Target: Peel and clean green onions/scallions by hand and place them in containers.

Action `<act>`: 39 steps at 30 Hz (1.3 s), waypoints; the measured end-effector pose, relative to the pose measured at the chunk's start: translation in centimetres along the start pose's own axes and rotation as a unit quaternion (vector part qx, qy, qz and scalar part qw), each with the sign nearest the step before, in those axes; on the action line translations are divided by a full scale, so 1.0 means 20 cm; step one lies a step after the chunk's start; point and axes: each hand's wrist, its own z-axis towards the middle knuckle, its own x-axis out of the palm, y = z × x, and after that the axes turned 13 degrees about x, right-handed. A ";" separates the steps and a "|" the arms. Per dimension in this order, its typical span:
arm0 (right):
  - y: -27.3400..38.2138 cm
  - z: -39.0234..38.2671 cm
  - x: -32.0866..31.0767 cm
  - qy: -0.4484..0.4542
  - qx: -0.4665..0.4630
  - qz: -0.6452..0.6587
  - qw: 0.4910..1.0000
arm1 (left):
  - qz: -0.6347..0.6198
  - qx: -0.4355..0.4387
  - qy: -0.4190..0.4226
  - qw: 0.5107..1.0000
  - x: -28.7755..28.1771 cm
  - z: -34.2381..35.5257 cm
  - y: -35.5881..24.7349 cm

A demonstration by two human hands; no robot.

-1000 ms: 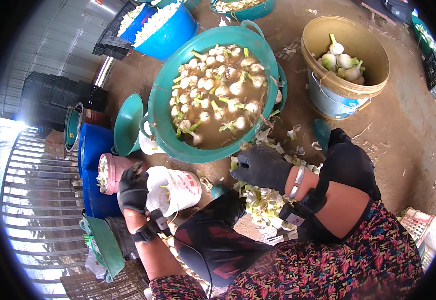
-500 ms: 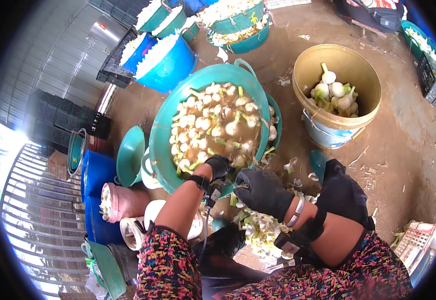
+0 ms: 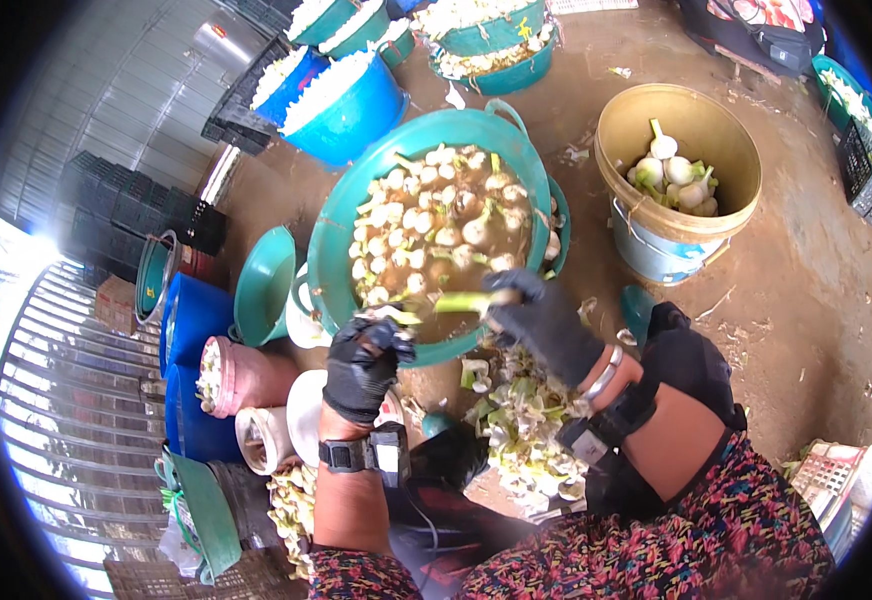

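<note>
A large green tub (image 3: 344, 222) of brown water holds several pale fresh garlic bulbs (image 3: 476, 231) with short green stems. Over its near edge, my right hand (image 3: 548, 328), in a black glove, is closed around a garlic bulb whose green stem (image 3: 464, 302) sticks out leftward; the fingers mostly hide the bulb. My left hand (image 3: 364, 368), also black-gloved, is at the tub's near left rim with curled fingers. A whitish-green strip of garlic peel (image 3: 392, 315) shows at its fingertips.
Right of the tub stands a yellowish bucket (image 3: 611, 150) with garlic bulbs inside. Peelings (image 3: 536, 440) lie heaped on the floor between my legs. Blue, pink and green containers line the left side; full blue tubs (image 3: 346, 125) stand at the back left.
My hands, earlier close together at the tub's near rim, are now apart. The left has drawn back to the left, turned upward; the right has risen, and a green stem now shows from it.
</note>
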 end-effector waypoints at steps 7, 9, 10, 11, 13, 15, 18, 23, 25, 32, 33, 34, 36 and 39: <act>0.07 -0.04 0.04 0.111 0.127 0.062 0.984 | 0.307 0.018 0.162 0.938 0.14 -0.24 0.17; 0.00 -0.02 0.05 0.124 0.105 0.011 0.987 | -0.069 -0.060 -0.027 0.995 0.17 -0.20 0.17; -0.03 -0.01 0.06 0.135 0.076 -0.038 0.987 | -0.050 -0.010 -0.018 0.999 0.18 -0.19 0.18; -0.06 -0.01 0.07 0.130 0.046 -0.076 0.987 | 0.012 0.036 -0.015 0.999 0.21 -0.17 0.17; -0.07 -0.01 0.10 0.116 0.000 -0.136 0.984 | 0.072 0.077 -0.017 0.994 0.22 -0.16 0.18; -0.07 -0.02 0.13 0.016 -0.181 -0.300 0.936 | 0.271 0.175 0.026 0.946 0.20 -0.15 0.20; -0.07 -0.03 0.12 0.002 -0.248 -0.379 0.891 | 0.027 -0.051 -0.086 0.995 0.23 -0.16 0.17; -0.09 -0.06 0.13 0.006 -0.106 -0.186 0.977 | 0.133 0.058 -0.034 0.989 0.18 -0.19 0.29; -0.10 -0.05 0.12 0.025 -0.050 -0.083 0.995 | 0.286 0.209 0.056 0.934 0.16 -0.19 0.28; -0.05 -0.06 0.11 0.064 -0.023 -0.079 0.995 | 0.160 0.033 -0.027 0.986 0.22 -0.16 0.18; -0.05 -0.07 0.11 0.080 -0.012 -0.087 0.993 | 0.120 0.018 -0.050 0.991 0.24 -0.16 0.17; -0.05 -0.06 0.11 0.080 -0.011 -0.087 0.993 | 0.079 0.004 -0.073 0.994 0.25 -0.15 0.17; -0.07 -0.05 0.11 0.089 0.025 -0.012 0.996 | 0.031 -0.028 -0.100 0.994 0.22 -0.16 0.20; -0.07 -0.06 0.11 0.115 0.067 0.057 0.989 | 0.130 -0.005 -0.052 0.990 0.18 -0.17 0.24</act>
